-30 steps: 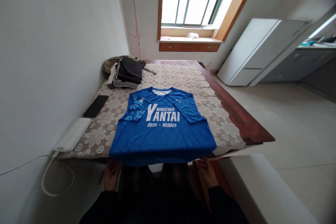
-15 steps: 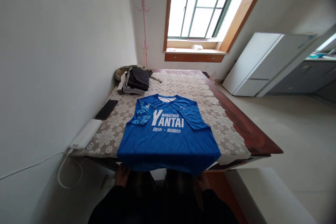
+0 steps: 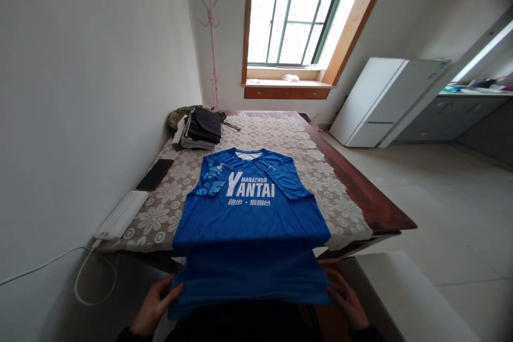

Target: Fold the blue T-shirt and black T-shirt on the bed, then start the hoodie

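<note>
Shirt (image 3: 252, 224) extends forward from left grip (image 3: 155, 300) and right grip (image 3: 348, 300), both pinching its near corners.

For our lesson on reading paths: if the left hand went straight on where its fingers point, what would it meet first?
The blue Yantai Marathon T-shirt: the left hand has its near corner in its grip, and hanging fabric lies ahead. Depth behind that is unclear.

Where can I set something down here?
Bare tablecloth lies beyond the blue shirt, right of the folded clothes, and between the shirt and the reddish table edge. Crowded: along the wall, with those clothes, black phone and white corded strip.
</note>
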A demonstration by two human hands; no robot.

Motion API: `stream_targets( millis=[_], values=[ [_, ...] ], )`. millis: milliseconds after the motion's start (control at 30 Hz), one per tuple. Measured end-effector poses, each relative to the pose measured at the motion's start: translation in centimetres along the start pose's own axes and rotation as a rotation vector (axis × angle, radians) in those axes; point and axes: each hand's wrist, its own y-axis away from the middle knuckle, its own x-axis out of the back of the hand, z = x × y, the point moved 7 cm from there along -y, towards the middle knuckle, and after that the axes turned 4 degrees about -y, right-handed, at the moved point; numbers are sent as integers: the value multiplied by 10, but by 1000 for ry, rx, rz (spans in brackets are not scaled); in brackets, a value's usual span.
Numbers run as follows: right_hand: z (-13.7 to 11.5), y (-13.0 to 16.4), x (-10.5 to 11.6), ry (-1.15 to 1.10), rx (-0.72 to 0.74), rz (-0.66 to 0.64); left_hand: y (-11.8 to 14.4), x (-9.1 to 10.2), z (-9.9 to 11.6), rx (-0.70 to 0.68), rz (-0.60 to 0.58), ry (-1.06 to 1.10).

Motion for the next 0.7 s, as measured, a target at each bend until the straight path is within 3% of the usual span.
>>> stream_targets(
  millis=[133,333,467,567,700],
  values=[
    [-78,17,12,-147,119,59,9,28,47,136,-86,199],
    [-171,34,13,-175,358,47,-6,73,77,133,18,365],
    [-211,39,0,-88,510,137,-18,78,92,56,54,449],
    [-233,38,-10,-5,624,269,-24,69,111,4,48,301],
    [-246,27,-19,31,671,317,-31,71,134,-86,171,50]
  ],
)
